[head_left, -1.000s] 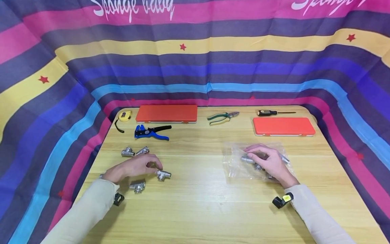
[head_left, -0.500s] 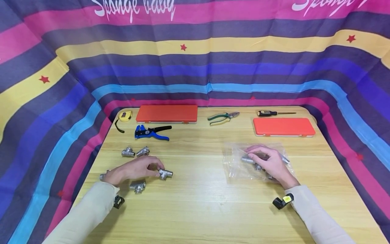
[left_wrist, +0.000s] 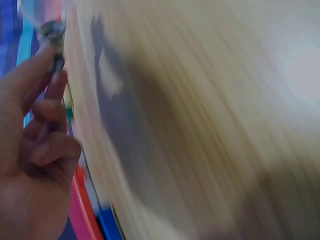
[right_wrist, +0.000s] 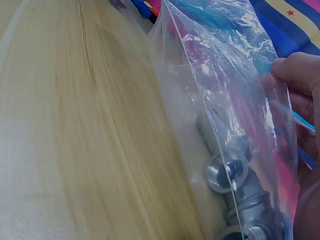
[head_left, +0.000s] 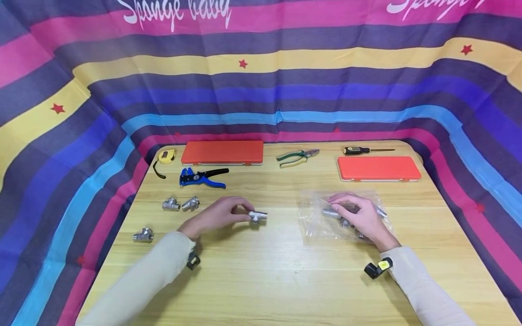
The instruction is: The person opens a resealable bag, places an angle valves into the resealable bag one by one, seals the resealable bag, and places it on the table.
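Near the middle of the table, my left hand pinches a silvery metal tee pipe fitting between thumb and fingertips. The left wrist view shows the same fitting, blurred, held above the wood. To the right, my right hand pinches the upper edge of a clear plastic bag. Several metal tee fittings lie inside that bag, seen through its film. At the left, two tee fittings lie side by side, and another tee fitting rests nearer the left edge.
Along the back stand a tape measure, a red case, green-handled pliers, a screwdriver and a second red case. Blue-and-black wire strippers lie before the left case. A striped cloth surrounds the table.
My left hand has carried the tee fitting to the right and toward the back. A fitting seen earlier below it is now hidden behind the left sleeve. My right hand has stayed at the bag.
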Tool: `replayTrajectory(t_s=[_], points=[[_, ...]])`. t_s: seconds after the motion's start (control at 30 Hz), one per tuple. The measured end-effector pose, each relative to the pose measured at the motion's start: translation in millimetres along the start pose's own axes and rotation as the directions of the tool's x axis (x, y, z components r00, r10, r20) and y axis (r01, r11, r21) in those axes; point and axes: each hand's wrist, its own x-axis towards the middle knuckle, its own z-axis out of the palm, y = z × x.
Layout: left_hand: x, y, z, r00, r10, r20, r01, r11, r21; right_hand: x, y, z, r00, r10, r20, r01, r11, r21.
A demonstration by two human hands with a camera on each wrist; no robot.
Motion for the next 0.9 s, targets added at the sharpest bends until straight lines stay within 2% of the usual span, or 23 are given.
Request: replayTrajectory(t_s=[0.2,0.4,0.53,0.7,0.8,0.9], points=[[45.5,32.5,35.3,0.996,0.083,-0.042,-0.083,0.997,-0.001,1,-1,0,1.000,-0.002,0.013,0.002,1.000,0.019],[76.9,55.5,66.7,0.987,0.153,-0.042,-0.146,0.980,0.132,0,-3,-1,1.000,0.004,0.022,-0.005,1.000,0.021],[88.1,66.3,83.3,0.986,0.167,-0.026,-0.157,0.962,0.224,0,-5,0,1.000,0.002,0.027,-0.003,1.000,0.025],[96.6,80.2,99.7,0.979,0.200,-0.033,-0.178,0.924,0.338,0,-5,1,1.000,0.000,0.029,-0.001,1.000,0.027],[102.3,92.1,108.1,0.981,0.191,-0.019,-0.173,0.923,0.343,0,-4,2,0.999,-0.004,0.035,0.002,0.999,0.050],[105.9,100.3,110.5,0.976,0.213,0.049,-0.217,0.930,0.297,-1,-3,2,0.999,-0.011,0.035,0.008,0.998,0.067]])
